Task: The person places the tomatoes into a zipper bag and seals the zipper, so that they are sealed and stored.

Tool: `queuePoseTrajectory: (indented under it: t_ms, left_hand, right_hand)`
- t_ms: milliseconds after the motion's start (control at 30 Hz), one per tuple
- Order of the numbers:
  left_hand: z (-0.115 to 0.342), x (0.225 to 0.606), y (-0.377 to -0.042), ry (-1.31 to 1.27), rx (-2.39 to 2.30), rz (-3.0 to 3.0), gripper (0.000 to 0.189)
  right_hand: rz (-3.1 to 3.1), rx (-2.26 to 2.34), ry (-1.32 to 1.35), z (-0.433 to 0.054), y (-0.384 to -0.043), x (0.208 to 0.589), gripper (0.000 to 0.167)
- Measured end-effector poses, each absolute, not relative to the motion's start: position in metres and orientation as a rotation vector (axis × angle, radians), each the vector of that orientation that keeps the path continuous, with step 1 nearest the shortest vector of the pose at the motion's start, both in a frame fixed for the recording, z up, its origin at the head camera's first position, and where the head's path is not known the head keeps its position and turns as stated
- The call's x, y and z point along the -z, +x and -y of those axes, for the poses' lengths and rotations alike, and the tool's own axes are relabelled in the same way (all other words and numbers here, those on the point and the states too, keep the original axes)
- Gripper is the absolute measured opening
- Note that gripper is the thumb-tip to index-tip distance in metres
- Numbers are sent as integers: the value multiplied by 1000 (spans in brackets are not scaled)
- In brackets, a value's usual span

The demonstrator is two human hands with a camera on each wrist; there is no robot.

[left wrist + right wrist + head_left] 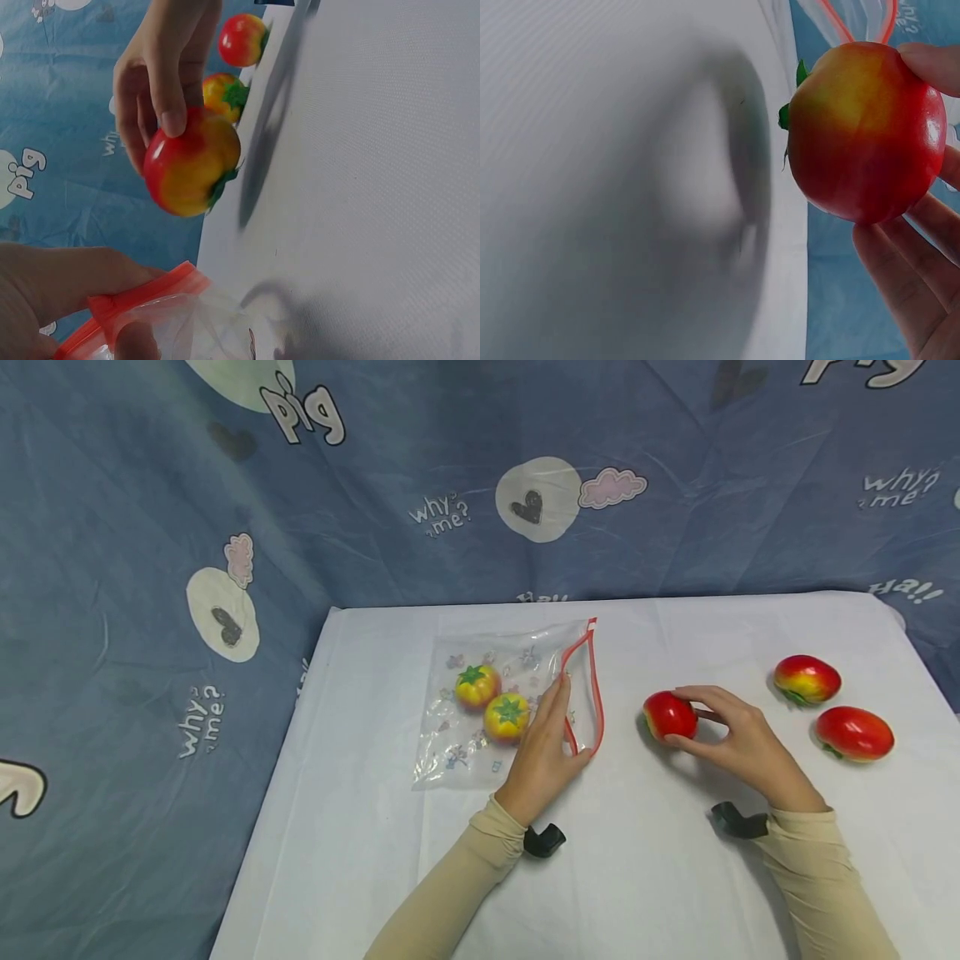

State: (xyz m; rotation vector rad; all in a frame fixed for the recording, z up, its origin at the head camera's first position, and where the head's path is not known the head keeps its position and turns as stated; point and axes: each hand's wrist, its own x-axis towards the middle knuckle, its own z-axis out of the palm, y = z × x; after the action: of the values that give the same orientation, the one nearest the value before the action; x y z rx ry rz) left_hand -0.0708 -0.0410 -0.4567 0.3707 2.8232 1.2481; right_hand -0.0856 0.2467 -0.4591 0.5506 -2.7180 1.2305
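- The right hand [738, 745] pinches a red-and-yellow fruit [669, 715] between thumb and fingers, its green leaves turned toward the table [637, 868] – lifted clear of the surface.
- That fruit is at three o'clock from the clear bag [437, 760], near its mouth.
- The left hand [542, 766] grips the bag at its red zip edge [598, 697]; the mouth gapes toward three o'clock.
- Inside the bag lie a front yellow fruit [506, 718] and, toward ten o'clock from it, a rear yellow fruit [477, 687].
- Two loose fruits – an oval red one [855, 733] and a red-yellow one [807, 679] toward ten o'clock from it – lie beyond the right hand.
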Motion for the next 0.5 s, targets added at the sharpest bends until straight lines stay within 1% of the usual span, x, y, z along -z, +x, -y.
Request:
queuePoseTrajectory:
  t_ms: [500]
  left_hand:
    - [41, 455, -70, 350, -1238, -2800, 111]
  right_hand:
    - [2676, -1226, 634, -224, -100, 455, 68]
